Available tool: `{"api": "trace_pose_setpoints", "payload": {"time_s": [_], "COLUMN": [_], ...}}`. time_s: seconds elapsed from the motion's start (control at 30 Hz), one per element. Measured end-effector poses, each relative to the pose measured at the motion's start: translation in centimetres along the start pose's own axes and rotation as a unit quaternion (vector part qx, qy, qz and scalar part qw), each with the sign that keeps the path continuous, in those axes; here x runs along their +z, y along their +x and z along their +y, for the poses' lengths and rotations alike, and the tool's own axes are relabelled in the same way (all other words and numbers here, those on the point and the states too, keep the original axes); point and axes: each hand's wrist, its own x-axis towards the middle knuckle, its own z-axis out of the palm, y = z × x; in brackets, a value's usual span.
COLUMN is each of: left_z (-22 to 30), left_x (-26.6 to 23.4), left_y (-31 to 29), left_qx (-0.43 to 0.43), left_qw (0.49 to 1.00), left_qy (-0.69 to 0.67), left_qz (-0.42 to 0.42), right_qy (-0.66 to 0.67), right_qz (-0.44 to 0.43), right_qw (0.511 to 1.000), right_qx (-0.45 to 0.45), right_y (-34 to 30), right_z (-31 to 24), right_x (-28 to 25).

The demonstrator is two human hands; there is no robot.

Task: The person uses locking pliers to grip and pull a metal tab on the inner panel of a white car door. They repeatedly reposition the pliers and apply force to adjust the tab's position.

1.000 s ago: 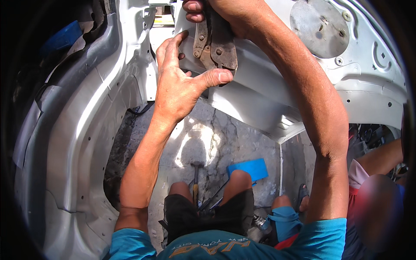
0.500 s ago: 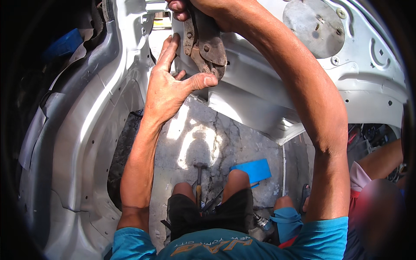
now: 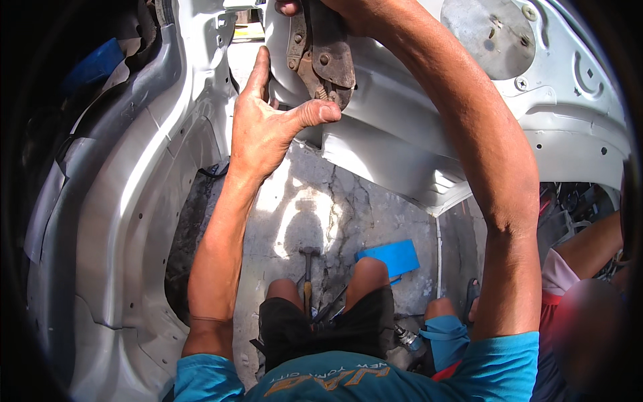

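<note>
At the top of the view, my right hand (image 3: 348,9) is wrapped round worn metal pliers (image 3: 329,63) with riveted plates and a small coil spring. The upper edge cuts off much of that hand and the far end of the pliers. My left hand (image 3: 262,137) is open just below and left of them. Its thumb stretches across to the lower end of the pliers; whether it touches cannot be told. The index finger points upward beside the white metal panel (image 3: 402,144). Some of the other left fingers are hidden.
A curved white body frame (image 3: 127,221) rises on the left. On the concrete floor (image 3: 382,214) lie a hammer (image 3: 307,288) and a blue box (image 3: 394,260). A power tool (image 3: 408,337) is by my leg. Another person (image 3: 583,268) sits close on the right.
The pliers and my right hand have shifted slightly up and right in the view. My left thumb has moved a little up and right, and fewer left fingers show.
</note>
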Motion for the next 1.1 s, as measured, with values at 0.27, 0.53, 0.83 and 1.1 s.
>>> {"api": "trace_pose_setpoints", "payload": {"time_s": [0.27, 0.53, 0.83, 1.1], "left_z": [-1.0, -0.7, -0.3, -0.7], "left_x": [-0.4, -0.6, -1.6, -0.6], "left_y": [-0.1, -0.1, -0.4, 0.2], "left_qx": [0.012, 0.01, 0.001, 0.014], "left_qw": [1.0, 0.998, 0.999, 0.997], "left_qy": [0.015, 0.049, 0.018, 0.071], "left_qz": [0.015, 0.027, 0.037, 0.01], "right_qy": [-0.023, 0.052, 0.154, 0.111], "right_qz": [0.036, 0.005, 0.02, -0.078], "right_qw": [0.997, 0.978, 0.97, 0.971], "right_qx": [-0.057, -0.201, -0.186, -0.195], "right_y": [-2.1, -3.6, -6.2, -10.0], "right_z": [-0.9, 0.2, 0.5, 0.4], "right_x": [-0.2, -2.2, -2.3, -8.9]}}
